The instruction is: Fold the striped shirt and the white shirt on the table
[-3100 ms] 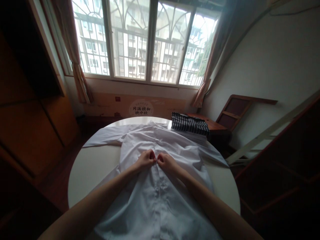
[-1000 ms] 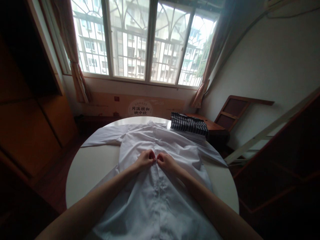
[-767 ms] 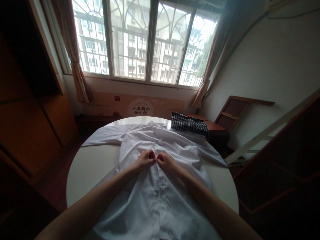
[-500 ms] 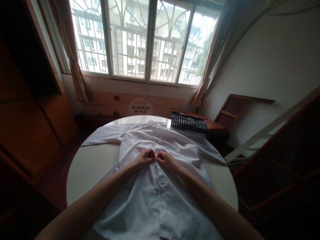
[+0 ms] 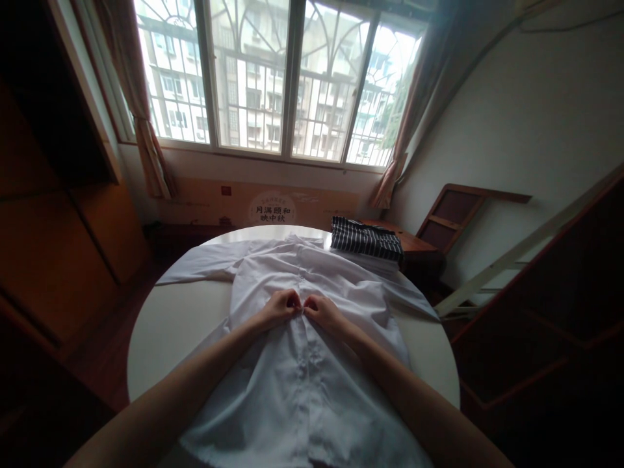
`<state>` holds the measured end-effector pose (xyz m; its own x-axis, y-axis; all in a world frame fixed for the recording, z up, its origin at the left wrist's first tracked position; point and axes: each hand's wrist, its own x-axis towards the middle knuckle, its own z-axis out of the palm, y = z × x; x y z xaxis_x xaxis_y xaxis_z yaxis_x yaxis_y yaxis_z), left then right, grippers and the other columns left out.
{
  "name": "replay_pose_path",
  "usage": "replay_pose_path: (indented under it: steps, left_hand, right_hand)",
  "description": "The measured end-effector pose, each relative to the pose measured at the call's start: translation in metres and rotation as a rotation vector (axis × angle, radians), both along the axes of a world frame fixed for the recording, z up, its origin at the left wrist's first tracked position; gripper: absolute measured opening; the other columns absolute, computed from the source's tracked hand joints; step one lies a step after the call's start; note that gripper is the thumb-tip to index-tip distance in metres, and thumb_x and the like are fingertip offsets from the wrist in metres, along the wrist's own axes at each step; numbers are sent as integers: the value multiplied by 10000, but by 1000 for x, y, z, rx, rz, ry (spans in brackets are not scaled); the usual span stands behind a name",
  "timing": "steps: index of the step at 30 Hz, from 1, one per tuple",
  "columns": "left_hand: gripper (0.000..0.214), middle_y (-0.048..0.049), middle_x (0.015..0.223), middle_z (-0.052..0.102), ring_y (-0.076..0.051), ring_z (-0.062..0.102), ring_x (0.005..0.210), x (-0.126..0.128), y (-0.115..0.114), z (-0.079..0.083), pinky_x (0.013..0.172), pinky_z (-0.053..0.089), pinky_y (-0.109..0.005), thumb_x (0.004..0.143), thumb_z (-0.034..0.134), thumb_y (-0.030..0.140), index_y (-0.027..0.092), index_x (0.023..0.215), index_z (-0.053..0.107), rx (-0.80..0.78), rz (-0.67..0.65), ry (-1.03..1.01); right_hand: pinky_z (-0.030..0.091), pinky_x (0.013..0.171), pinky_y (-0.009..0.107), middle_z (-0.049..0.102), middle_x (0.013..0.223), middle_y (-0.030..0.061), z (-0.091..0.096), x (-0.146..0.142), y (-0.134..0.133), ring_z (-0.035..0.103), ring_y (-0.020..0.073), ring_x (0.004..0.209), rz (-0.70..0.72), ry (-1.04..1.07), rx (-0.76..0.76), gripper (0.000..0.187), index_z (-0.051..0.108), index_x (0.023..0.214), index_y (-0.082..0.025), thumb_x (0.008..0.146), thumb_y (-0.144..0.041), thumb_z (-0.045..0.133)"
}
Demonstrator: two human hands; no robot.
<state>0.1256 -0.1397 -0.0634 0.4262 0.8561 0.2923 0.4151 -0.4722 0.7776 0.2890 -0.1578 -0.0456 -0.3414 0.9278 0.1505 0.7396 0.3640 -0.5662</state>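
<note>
A white long-sleeved shirt (image 5: pixel 263 377) lies front up across a round white table (image 5: pixel 160 331), its sleeves spread to both sides and its hem toward me. My left hand (image 5: pixel 283 307) pinches the front placket about halfway along the shirt. Right beside it, my right hand (image 5: pixel 322 311) pinches the same strip of cloth from the other side. The fingertips of both hands nearly meet, and the cloth rises in small folds there. Any button between the fingers is too small and too hidden to make out.
Folded black-and-white striped cloth (image 5: pixel 366 238) rests at the table's far right edge. Behind it stand a wooden surface (image 5: pixel 419 242) and a wooden frame (image 5: pixel 451 211). A long printed box (image 5: pixel 205 198) lies under the window. Cabinets (image 5: pixel 53 260) stand at left.
Both hands keep their pinch on the placket at the same spot, with hardly any finger motion. The whole view has shifted very slightly.
</note>
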Motion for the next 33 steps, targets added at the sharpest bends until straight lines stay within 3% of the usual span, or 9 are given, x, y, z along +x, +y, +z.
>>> replay_pose_path:
  steps: [7, 11, 15, 21, 25, 33]
  left_hand:
    - [52, 27, 599, 555, -95, 491, 578, -1, 3, 0, 536, 365, -193, 623, 579, 94, 122, 666, 572, 38, 0, 19]
    - [119, 22, 645, 582, -97, 519, 592, -2, 4, -1, 559, 404, -200, 673, 577, 106, 133, 790, 574, 66, -83, 13]
    - [137, -15, 759, 591, -107, 525, 650, -5, 2, 3, 607, 423, -223, 715, 554, 97, 145, 834, 601, 256, -144, 163]
    - [84, -45, 844, 572, -129, 517, 739, -8, -4, 13, 656, 428, -241, 798, 527, 166, 152, 820, 606, 476, -154, 321]
    - [79, -40, 822, 576, -130, 510, 745, -5, -7, 16, 664, 432, -241, 811, 517, 164, 154, 784, 591, 524, -119, 360]
    - [148, -41, 765, 590, -137, 520, 724, -5, -6, 15, 656, 426, -247, 831, 491, 184, 141, 753, 609, 505, -116, 355]
  right_hand:
    - [346, 561, 221, 596, 673, 28, 3, -1, -1, 504, 126, 607, 20, 7, -8, 129, 614, 703, -129, 737, -190, 506]
    - [331, 550, 224, 590, 668, 25, 2, -1, 1, 484, 123, 597, 34, -4, -19, 138, 607, 700, -140, 747, -187, 486]
    - [308, 546, 220, 562, 653, 4, -1, 0, 9, 458, 109, 589, 72, 4, -55, 126, 574, 642, -149, 730, -151, 484]
    - [269, 482, 213, 444, 523, -48, -1, 6, 18, 378, 80, 492, 76, 163, -281, 102, 510, 609, -155, 709, -156, 488]
    - [223, 424, 209, 383, 462, -69, 0, 12, 17, 329, 66, 419, 87, 283, -437, 101, 487, 632, -163, 727, -194, 478]
    - [227, 408, 209, 388, 459, -68, -3, 15, 19, 326, 60, 404, 144, 346, -479, 102, 484, 649, -159, 732, -217, 493]
